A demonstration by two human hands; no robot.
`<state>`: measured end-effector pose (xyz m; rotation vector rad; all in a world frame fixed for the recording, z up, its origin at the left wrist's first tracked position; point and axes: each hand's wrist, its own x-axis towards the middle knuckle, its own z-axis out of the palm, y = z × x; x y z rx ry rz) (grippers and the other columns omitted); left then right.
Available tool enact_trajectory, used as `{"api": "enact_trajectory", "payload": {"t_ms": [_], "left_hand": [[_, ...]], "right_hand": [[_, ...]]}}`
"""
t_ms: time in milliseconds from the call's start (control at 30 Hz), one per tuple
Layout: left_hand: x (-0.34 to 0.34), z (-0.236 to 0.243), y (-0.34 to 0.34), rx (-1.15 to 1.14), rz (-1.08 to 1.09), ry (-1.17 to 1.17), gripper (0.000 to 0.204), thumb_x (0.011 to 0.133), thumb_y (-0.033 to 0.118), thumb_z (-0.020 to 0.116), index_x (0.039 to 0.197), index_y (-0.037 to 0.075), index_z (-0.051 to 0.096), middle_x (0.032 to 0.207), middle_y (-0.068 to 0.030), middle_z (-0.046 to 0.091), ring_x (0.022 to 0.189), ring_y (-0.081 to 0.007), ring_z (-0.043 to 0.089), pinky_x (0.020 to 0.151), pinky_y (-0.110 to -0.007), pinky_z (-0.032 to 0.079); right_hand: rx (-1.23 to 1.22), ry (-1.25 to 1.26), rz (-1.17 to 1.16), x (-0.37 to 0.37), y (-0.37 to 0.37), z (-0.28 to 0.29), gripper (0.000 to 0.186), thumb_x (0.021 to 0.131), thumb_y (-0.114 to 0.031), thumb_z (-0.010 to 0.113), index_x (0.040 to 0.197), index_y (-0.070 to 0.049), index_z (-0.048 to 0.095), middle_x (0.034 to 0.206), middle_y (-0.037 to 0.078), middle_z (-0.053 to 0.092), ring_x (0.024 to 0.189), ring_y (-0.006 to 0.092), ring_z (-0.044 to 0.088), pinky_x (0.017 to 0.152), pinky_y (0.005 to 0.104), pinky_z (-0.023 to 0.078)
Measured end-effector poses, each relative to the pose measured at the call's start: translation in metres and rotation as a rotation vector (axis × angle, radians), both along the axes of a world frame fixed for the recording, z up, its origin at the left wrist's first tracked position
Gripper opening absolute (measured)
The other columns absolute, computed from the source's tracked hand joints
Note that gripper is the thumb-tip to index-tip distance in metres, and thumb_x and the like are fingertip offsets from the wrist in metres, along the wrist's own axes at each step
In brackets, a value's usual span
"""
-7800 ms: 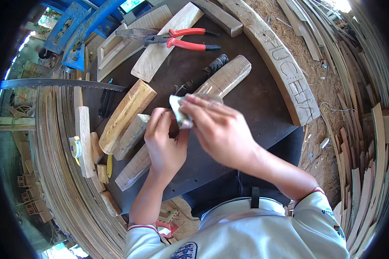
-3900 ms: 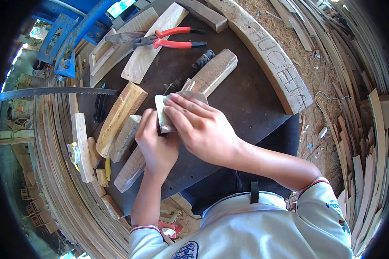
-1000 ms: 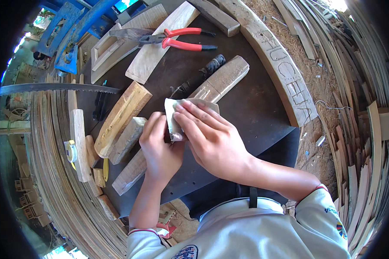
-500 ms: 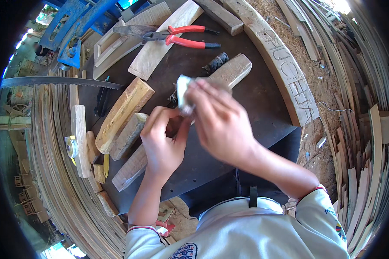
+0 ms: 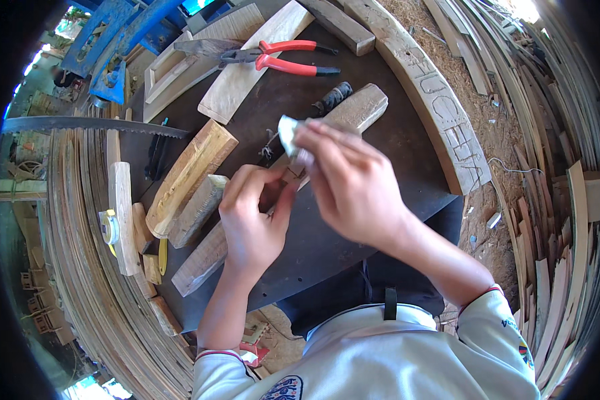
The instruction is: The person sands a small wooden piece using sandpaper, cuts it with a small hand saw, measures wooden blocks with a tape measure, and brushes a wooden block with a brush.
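My left hand (image 5: 252, 217) pinches a small brown wooden piece (image 5: 293, 172) between thumb and forefinger; its far end is partly hidden by the fingers. My right hand (image 5: 357, 183), slightly blurred, is closed round a pale folded sheet (image 5: 287, 135) just above that piece. Beneath both hands a long squared wooden bar (image 5: 203, 262) lies slantwise on the dark tabletop (image 5: 407, 177), its middle covered by my hands. Beside the bar's far end rests a black-wrapped roll (image 5: 333, 97). Dark thread-like scraps (image 5: 268, 148) lie near my left fingertips.
Red-handled pliers (image 5: 290, 57) rest across a pale board (image 5: 247, 70) at the back. Left of my hands are wood blocks (image 5: 190, 177), a saw blade (image 5: 93, 125) and a tape measure (image 5: 111, 228). A curved carved beam (image 5: 440, 100) borders the right; stacked strips (image 5: 567, 280) stand beyond.
My right hand has shifted slightly right, away from my left fingertips, carrying the pale sheet and uncovering more of the small wooden piece. My left hand stays almost where it was.
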<state>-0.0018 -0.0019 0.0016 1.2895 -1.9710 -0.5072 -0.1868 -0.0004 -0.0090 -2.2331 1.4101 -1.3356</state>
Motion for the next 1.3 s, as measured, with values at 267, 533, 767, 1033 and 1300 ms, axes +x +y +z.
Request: {"api": "enact_trajectory", "payload": {"t_ms": [267,533,767,1033,1300], "left_hand": [[0.003,0.003,-0.001,-0.067,-0.032,-0.076,0.018,0.079,0.002,0.073,0.09,-0.003,0.059,0.083,-0.0138,0.056,0.071,-0.0357,0.06,0.064,-0.041,0.048],[0.002,0.003,0.0,-0.029,-0.014,-0.033,0.018,0.082,-0.002,0.078,0.095,-0.001,0.065,0.082,-0.0095,0.06,0.064,-0.0217,0.061,0.061,-0.035,0.047],[0.006,-0.004,-0.008,-0.124,-0.056,0.038,0.015,0.081,-0.002,0.071,0.089,-0.004,0.058,0.079,-0.012,0.055,0.062,-0.0253,0.06,0.056,-0.035,0.044],[0.007,0.003,-0.004,0.025,0.018,-0.004,0.016,0.082,-0.001,0.074,0.089,-0.003,0.059,0.08,-0.011,0.057,0.064,-0.0235,0.062,0.057,-0.034,0.046],[0.002,0.005,-0.001,0.065,0.039,0.006,0.017,0.082,-0.002,0.075,0.09,-0.003,0.06,0.081,-0.013,0.056,0.067,-0.027,0.062,0.061,-0.036,0.047]], "right_hand": [[0.015,-0.014,0.057,0.011,0.01,-0.001,0.036,0.086,-0.009,0.063,0.118,0.009,0.064,0.123,0.028,0.07,0.122,0.0386,0.068,0.109,0.0478,0.052],[0.031,-0.029,0.064,0.015,0.014,0.007,0.037,0.088,-0.001,0.064,0.124,0.002,0.064,0.125,0.023,0.07,0.124,0.0413,0.066,0.105,0.0478,0.054],[0.015,-0.083,0.098,0.029,0.017,0.007,0.041,0.084,-0.003,0.067,0.124,0.004,0.064,0.126,0.025,0.069,0.126,0.0407,0.065,0.11,0.048,0.051],[0.046,-0.109,0.034,0.026,0.008,0.007,0.036,0.083,-0.009,0.067,0.115,0.006,0.062,0.121,0.031,0.068,0.12,0.0425,0.067,0.106,0.0478,0.053],[0.105,-0.093,-0.059,0.022,0.006,0.008,0.04,0.083,-0.005,0.066,0.122,0.003,0.065,0.124,0.027,0.07,0.125,0.0421,0.065,0.109,0.0473,0.052]]}}
